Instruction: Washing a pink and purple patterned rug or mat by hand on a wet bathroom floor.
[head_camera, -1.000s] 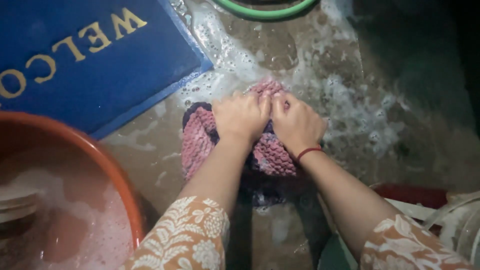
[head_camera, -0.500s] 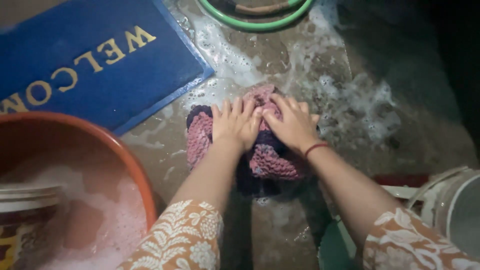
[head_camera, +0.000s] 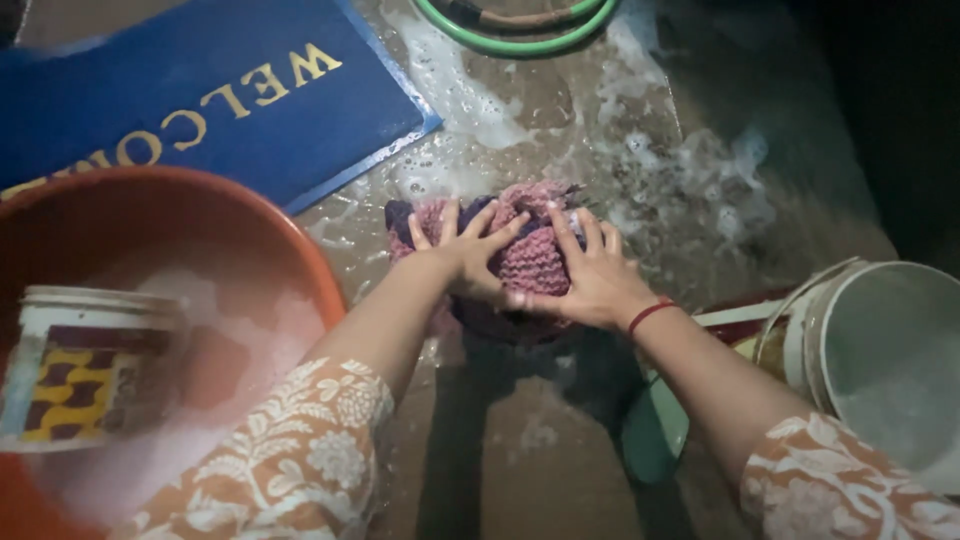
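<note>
1. The left hand (head_camera: 462, 255) lies palm down on the bunched pink and dark purple knitted cloth (head_camera: 520, 262), fingers spread wide and pointing away from the person, the thumb angled toward the other hand.
2. The right hand (head_camera: 590, 275) presses on the same cloth just beside it, fingers fanned over the far right side and the heel of the palm at the near edge; a thin red thread band (head_camera: 648, 315) circles that wrist.
3. Both hands are open and flat, pressing down rather than closed around anything; the two thumbs nearly meet over the middle of the cloth.
4. Both forearms reach forward and inward from the lower corners, bare up to sleeves of orange fabric with a white floral print (head_camera: 300, 460).
5. The cloth sits in a wad on the wet, soapy concrete floor (head_camera: 650, 170), between the hands and the foam streaks beyond them.
6. Left of the arms stands a large round orange plastic tub (head_camera: 250, 215) holding sudsy water, with a white patterned plastic container (head_camera: 90, 365) inside it.
7. Beyond the tub lies a blue rubber doormat with yellow lettering (head_camera: 180, 100).
8. At the top edge is a coiled green hose (head_camera: 520, 40); at the right stands a white plastic bucket (head_camera: 880, 350).
</note>
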